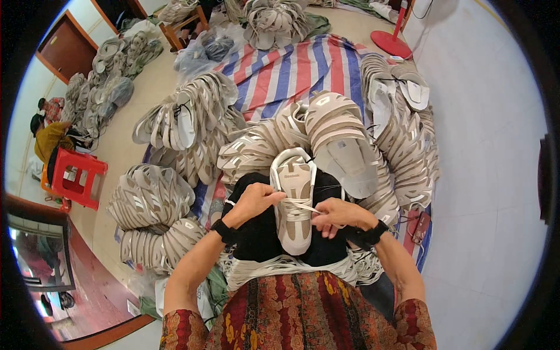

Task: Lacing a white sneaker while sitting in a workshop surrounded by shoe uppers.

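Observation:
A beige and tan sneaker upper (294, 233) lies across my lap on black cloth, its toe toward me and its tongue pointing away. Cream shoelace (298, 213) crosses its middle in several rows. At the upper's left edge, my left hand (255, 202) pinches a strand of lace between thumb and forefinger. My right hand (341, 216), just right of the upper, is closed on the lace, which stretches across to it. More cream laces (256, 273) hang in a bundle over my lap, close to my waist.
Stacked shoe uppers surround me: left (150, 195), ahead (341, 125) and right (408, 151). Beneath them spreads a striped sheet (280, 73). A red stool (79, 175) stands left, near a person in yellow (51, 140). A pale wall (484, 175) rises at right.

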`<state>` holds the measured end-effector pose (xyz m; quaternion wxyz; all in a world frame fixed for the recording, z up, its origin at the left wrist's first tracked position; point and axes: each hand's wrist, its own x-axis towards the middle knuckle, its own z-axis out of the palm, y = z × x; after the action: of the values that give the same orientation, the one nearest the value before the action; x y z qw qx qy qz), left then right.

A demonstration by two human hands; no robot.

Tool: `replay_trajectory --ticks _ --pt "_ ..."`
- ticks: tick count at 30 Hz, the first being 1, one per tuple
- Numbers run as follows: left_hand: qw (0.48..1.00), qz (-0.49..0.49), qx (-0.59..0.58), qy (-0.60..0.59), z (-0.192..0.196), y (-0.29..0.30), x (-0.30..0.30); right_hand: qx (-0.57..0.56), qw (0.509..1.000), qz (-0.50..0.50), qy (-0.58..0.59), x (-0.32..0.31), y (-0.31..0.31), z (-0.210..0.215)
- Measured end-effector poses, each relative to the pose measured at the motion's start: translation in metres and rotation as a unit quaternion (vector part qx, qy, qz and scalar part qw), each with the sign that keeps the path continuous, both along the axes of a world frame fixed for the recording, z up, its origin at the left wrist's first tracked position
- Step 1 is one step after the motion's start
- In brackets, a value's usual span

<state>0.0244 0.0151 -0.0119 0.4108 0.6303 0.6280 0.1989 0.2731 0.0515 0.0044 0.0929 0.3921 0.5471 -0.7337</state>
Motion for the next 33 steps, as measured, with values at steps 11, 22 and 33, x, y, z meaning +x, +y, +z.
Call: replay_trajectory --ticks 11,22,33 --pt "0.994 0.016 0.092 -0.050 -0.001 -0.001 0.001 0.209 0.945 -0.237 0.088 -0.002 0.000 -0.010" --pt "0.993 0.087 -0.066 0.038 0.045 -0.122 -0.200 0.361 0.916 -0.146 -0.099 0.246 0.053 0.053" --pt "0.855 0.291 0.172 0.392 0.069 -0.310 -0.358 0.703 0.499 -0.225 -0.454 0.435 0.004 0.057"
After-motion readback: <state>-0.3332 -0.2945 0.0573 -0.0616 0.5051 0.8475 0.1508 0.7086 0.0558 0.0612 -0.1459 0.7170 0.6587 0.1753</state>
